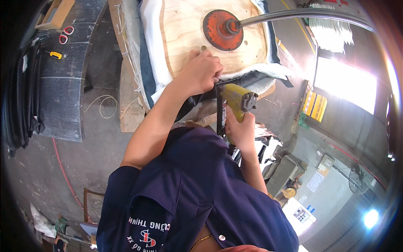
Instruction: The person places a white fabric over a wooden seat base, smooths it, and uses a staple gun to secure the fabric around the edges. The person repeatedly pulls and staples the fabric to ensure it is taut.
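Note:
A pale plywood panel (180, 25) lies in front of me, edged by white padding (153, 46) and dark cover fabric (247, 78). My left hand (201, 71) is closed at the panel's near edge, fingers curled on the dark fabric where it folds over. My right hand (241, 128) grips the handle of a yellow staple gun (238, 98). The gun's nose is close to the fabric edge, just right of my left hand; whether it touches cannot be seen. A round red disc (223, 30) on a curved metal bar (294, 14) sits on the panel.
At left stands a dark table (63, 96) with red-handled scissors (66, 35), a yellow-handled tool (56, 55), a cardboard box (54, 14) and piled black material (23, 101). A thin hose (103, 101) loops on the floor. A fan (361, 178) is at right.

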Demonstrator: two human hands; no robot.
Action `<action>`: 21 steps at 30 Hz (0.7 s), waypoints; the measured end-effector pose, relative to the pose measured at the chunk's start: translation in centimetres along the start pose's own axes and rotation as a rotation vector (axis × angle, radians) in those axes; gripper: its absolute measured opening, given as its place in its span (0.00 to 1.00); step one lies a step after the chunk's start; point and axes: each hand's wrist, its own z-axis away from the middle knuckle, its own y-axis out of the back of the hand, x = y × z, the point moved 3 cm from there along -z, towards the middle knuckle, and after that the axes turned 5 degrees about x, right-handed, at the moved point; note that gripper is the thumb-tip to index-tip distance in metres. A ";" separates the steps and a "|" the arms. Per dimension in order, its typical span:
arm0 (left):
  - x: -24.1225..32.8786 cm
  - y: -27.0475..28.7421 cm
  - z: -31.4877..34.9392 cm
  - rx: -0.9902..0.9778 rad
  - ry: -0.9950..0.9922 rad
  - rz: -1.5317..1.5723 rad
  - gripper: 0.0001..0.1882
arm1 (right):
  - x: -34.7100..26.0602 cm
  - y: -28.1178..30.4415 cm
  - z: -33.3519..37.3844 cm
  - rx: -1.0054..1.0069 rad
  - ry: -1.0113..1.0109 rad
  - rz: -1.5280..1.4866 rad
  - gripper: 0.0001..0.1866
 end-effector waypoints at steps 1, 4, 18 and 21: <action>0.0 -0.1 0.0 0.007 0.001 0.005 0.02 | 0.2 -0.1 0.0 0.004 -0.001 -0.004 0.22; 0.1 -0.2 0.1 0.013 0.010 0.001 0.02 | 0.2 -0.5 0.2 -0.001 -0.046 0.038 0.20; -0.3 0.1 -0.5 -0.042 0.043 0.020 0.02 | -0.9 -0.2 -0.1 -0.006 -0.087 0.056 0.20; -0.6 0.2 -1.0 -0.062 0.056 0.023 0.03 | -1.0 -0.6 -0.2 0.012 -0.005 0.002 0.23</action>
